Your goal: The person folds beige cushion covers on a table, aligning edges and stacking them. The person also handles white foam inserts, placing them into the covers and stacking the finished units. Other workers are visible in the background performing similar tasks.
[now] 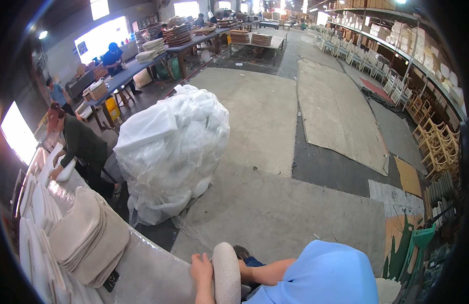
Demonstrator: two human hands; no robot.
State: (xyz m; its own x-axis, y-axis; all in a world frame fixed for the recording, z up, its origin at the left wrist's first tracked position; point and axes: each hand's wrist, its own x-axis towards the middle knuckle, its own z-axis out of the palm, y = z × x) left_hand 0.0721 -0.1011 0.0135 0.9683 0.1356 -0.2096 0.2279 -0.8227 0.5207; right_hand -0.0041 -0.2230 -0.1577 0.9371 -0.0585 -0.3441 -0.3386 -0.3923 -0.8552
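Nearest the camera, at the lower right, is your light blue sleeve (326,276), with your right forearm reaching left from it. At the bottom centre, a pale grey cushion (226,273) stands on edge between your 2 hands, at the right end of a plastic-covered table (153,266). Your left hand (201,269) is against the cushion's left side, fingers partly bent; you cannot tell from here how firmly it grips. Your right hand (243,272) is mostly hidden behind the cushion's right side, so its grip cannot be told either.

To the left on the table lies a stack of beige cushion covers (90,235), beside white pads (37,253). Beyond, a large clear plastic bag (173,157) full of white padding sits on the floor. Left of it, 1 co-worker (85,139) in a dark top and reddish cap leans over the table's far end. Wooden chair frames (437,142) stand along the right.
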